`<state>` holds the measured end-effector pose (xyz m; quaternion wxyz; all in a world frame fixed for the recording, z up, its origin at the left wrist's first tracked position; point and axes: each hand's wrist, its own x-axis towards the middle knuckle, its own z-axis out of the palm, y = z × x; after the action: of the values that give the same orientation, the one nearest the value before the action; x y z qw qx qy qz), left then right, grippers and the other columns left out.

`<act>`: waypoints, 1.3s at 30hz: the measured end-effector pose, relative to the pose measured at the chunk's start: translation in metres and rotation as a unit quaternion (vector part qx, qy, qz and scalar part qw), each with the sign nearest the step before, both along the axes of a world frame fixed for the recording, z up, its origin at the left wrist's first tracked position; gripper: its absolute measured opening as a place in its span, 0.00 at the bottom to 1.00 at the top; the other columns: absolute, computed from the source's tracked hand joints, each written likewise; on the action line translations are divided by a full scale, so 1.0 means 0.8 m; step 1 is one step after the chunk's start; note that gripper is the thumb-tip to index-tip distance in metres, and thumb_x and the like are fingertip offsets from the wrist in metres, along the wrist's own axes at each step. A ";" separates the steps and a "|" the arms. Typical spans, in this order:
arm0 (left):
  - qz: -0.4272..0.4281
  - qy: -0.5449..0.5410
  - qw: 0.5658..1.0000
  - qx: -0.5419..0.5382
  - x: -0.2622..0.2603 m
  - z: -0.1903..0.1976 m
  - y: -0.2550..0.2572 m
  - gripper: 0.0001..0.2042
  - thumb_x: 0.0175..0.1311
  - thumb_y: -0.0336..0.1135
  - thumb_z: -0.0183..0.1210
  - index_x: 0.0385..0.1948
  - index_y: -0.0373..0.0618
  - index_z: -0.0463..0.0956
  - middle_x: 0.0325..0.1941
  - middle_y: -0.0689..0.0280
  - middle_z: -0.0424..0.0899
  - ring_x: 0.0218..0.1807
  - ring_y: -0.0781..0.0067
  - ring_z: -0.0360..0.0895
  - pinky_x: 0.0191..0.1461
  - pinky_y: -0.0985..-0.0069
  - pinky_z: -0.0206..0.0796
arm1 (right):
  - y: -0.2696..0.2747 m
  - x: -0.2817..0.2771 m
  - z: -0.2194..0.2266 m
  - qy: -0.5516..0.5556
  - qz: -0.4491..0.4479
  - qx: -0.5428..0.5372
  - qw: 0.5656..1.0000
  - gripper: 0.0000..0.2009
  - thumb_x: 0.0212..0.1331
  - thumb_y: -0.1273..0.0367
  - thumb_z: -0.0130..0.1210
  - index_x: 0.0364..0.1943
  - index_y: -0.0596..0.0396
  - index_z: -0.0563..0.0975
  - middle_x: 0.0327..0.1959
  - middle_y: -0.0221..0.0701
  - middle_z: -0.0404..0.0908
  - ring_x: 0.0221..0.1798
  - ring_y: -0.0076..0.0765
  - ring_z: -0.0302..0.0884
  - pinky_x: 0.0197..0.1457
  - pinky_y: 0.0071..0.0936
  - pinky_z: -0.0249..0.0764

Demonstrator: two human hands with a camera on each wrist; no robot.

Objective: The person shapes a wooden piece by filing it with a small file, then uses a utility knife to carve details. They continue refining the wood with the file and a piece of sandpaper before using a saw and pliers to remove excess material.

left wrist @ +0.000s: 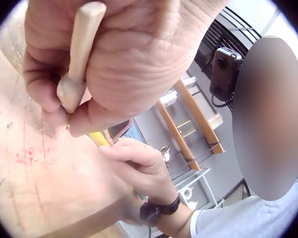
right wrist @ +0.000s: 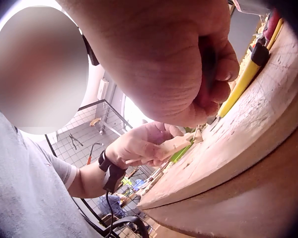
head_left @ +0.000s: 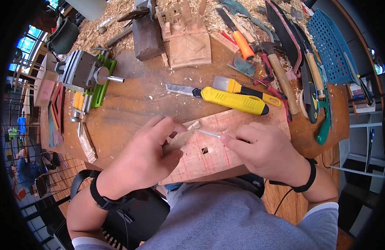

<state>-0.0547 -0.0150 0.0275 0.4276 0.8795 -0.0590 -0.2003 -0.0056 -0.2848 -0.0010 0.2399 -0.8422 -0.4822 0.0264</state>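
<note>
My left hand [head_left: 144,154] grips a small pale piece of carved wood [head_left: 180,140], its far end just above the wooden board [head_left: 242,121]. In the left wrist view, the carved wood [left wrist: 82,54] shows as a faceted stick with a wider knob near the fingertips. My right hand [head_left: 267,152] holds a slim tool with a thin metal shaft [head_left: 208,133]. The shaft's tip meets the end of the wood in the head view. A dark handle [right wrist: 207,64] shows inside my right hand [right wrist: 164,59], mostly hidden by the fingers; its exact kind I cannot tell.
Red pencil lines and a small square hole mark the board. Beyond it lie a yellow utility knife [head_left: 234,100] and a flat brush [head_left: 230,85]. A grey vise [head_left: 82,71] stands at left. Hammer [head_left: 280,75], files and a blue basket [head_left: 332,46] crowd the right; shavings cover the back.
</note>
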 end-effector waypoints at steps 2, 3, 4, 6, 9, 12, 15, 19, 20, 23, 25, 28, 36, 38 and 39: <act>-0.021 -0.024 0.999 0.017 0.002 0.008 -0.001 0.19 0.57 0.19 0.62 0.51 0.41 0.73 0.45 0.68 0.71 0.36 0.80 0.68 0.37 0.79 0.62 | 0.001 -0.003 -0.002 0.010 -0.008 -0.004 1.000 0.14 0.52 0.77 0.59 0.44 0.54 0.83 0.31 0.31 0.76 0.30 0.37 0.78 0.31 0.33 0.75; -0.024 0.014 0.999 -0.019 0.003 0.012 0.001 0.21 0.56 0.22 0.64 0.53 0.41 0.73 0.49 0.66 0.70 0.40 0.78 0.70 0.40 0.79 0.64 | 0.002 -0.004 -0.003 0.020 -0.016 -0.008 1.000 0.14 0.52 0.77 0.59 0.45 0.55 0.82 0.30 0.31 0.76 0.30 0.38 0.79 0.32 0.34 0.75; -0.027 0.053 0.997 -0.055 0.003 0.014 0.003 0.24 0.55 0.25 0.67 0.55 0.40 0.73 0.54 0.64 0.69 0.44 0.77 0.72 0.44 0.79 0.66 | 0.002 -0.005 -0.004 0.021 -0.017 -0.007 1.000 0.14 0.52 0.77 0.59 0.45 0.55 0.82 0.30 0.31 0.76 0.30 0.38 0.79 0.32 0.34 0.75; 0.020 0.124 0.972 -0.198 0.002 0.013 0.011 0.28 0.53 0.30 0.70 0.57 0.38 0.72 0.59 0.62 0.65 0.49 0.75 0.72 0.49 0.78 0.66 | 0.001 -0.007 -0.006 0.061 -0.029 0.026 0.997 0.14 0.53 0.78 0.58 0.46 0.58 0.82 0.30 0.34 0.77 0.31 0.41 0.79 0.33 0.35 0.76; 0.006 0.128 0.922 -0.364 0.008 -0.005 0.019 0.35 0.49 0.38 0.75 0.60 0.36 0.71 0.69 0.58 0.56 0.58 0.71 0.71 0.58 0.74 0.66 | -0.002 -0.003 -0.014 0.159 -0.034 0.094 0.982 0.14 0.55 0.79 0.56 0.46 0.60 0.81 0.31 0.38 0.79 0.32 0.45 0.80 0.35 0.37 0.76; -0.045 0.016 0.918 -0.393 0.014 -0.009 0.005 0.34 0.47 0.39 0.77 0.57 0.37 0.74 0.72 0.54 0.59 0.61 0.66 0.72 0.62 0.69 0.65 | -0.005 0.004 -0.021 0.201 -0.028 0.118 0.972 0.13 0.56 0.79 0.55 0.46 0.62 0.82 0.30 0.41 0.80 0.33 0.48 0.81 0.38 0.38 0.77; -0.108 -0.261 0.955 -0.095 0.039 -0.022 -0.008 0.18 0.58 0.32 0.68 0.49 0.40 0.77 0.51 0.56 0.82 0.53 0.60 0.80 0.57 0.66 0.69 | -0.006 0.009 -0.021 0.267 -0.041 0.113 0.956 0.13 0.56 0.79 0.56 0.46 0.62 0.82 0.30 0.42 0.82 0.34 0.48 0.82 0.40 0.37 0.77; -0.118 -0.227 0.962 -0.098 0.059 -0.024 -0.016 0.11 0.64 0.27 0.60 0.47 0.38 0.76 0.49 0.57 0.82 0.46 0.58 0.82 0.52 0.67 0.71 | -0.009 0.013 -0.023 0.283 -0.056 0.108 0.951 0.15 0.56 0.79 0.56 0.48 0.60 0.82 0.32 0.42 0.83 0.35 0.46 0.83 0.40 0.35 0.77; -0.113 -0.226 0.962 -0.101 0.063 -0.023 -0.016 0.11 0.64 0.27 0.60 0.47 0.38 0.76 0.49 0.57 0.82 0.46 0.58 0.82 0.52 0.67 0.71 | -0.009 0.013 -0.021 0.266 -0.061 0.107 0.956 0.14 0.55 0.79 0.55 0.47 0.60 0.82 0.33 0.45 0.83 0.37 0.49 0.83 0.42 0.37 0.78; -0.134 -0.224 0.960 -0.102 0.070 -0.022 -0.015 0.08 0.65 0.27 0.60 0.42 0.38 0.74 0.47 0.57 0.82 0.44 0.59 0.81 0.50 0.69 0.71 | -0.004 0.015 -0.016 0.257 -0.061 0.102 0.959 0.14 0.55 0.79 0.54 0.46 0.60 0.82 0.34 0.47 0.83 0.38 0.52 0.84 0.43 0.40 0.78; -0.143 -0.173 0.970 -0.090 0.072 -0.018 -0.016 0.04 0.65 0.25 0.58 0.37 0.39 0.73 0.46 0.58 0.81 0.42 0.61 0.80 0.46 0.70 0.71 | 0.001 0.017 -0.018 0.266 -0.056 0.098 0.957 0.15 0.55 0.79 0.54 0.47 0.60 0.82 0.34 0.47 0.84 0.38 0.52 0.84 0.43 0.39 0.78; -0.141 -0.155 0.973 -0.097 0.073 -0.018 -0.014 0.03 0.65 0.24 0.58 0.34 0.40 0.72 0.46 0.59 0.81 0.41 0.61 0.80 0.44 0.69 0.71 | 0.005 0.019 -0.023 0.251 -0.042 0.108 0.961 0.15 0.55 0.80 0.54 0.47 0.60 0.82 0.34 0.47 0.84 0.38 0.52 0.84 0.42 0.39 0.78; -0.157 -0.217 0.957 -0.109 0.071 -0.026 -0.008 0.04 0.62 0.23 0.57 0.37 0.38 0.74 0.44 0.60 0.80 0.41 0.62 0.79 0.46 0.71 0.71 | 0.025 0.012 -0.019 0.253 -0.061 0.115 0.959 0.15 0.55 0.80 0.53 0.47 0.63 0.82 0.32 0.49 0.82 0.36 0.54 0.83 0.40 0.40 0.77; -0.153 -0.220 0.958 -0.102 0.067 -0.026 -0.007 0.05 0.62 0.23 0.57 0.38 0.38 0.74 0.44 0.59 0.80 0.41 0.62 0.79 0.46 0.71 0.71 | 0.021 0.008 -0.020 0.270 -0.065 0.119 0.953 0.14 0.56 0.80 0.52 0.46 0.63 0.82 0.33 0.50 0.82 0.36 0.55 0.83 0.40 0.41 0.77; -0.147 -0.209 0.961 -0.105 0.066 -0.026 -0.008 0.06 0.62 0.23 0.58 0.39 0.38 0.74 0.43 0.59 0.80 0.41 0.62 0.79 0.47 0.71 0.71 | 0.019 0.007 -0.021 0.284 -0.068 0.129 0.948 0.14 0.56 0.80 0.52 0.46 0.64 0.82 0.33 0.51 0.82 0.37 0.55 0.83 0.41 0.41 0.77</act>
<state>-0.0018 -0.0211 0.0066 0.4618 0.8335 -0.2964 -0.0648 0.0002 -0.2697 -0.0179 0.4745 -0.7927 -0.3345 0.1860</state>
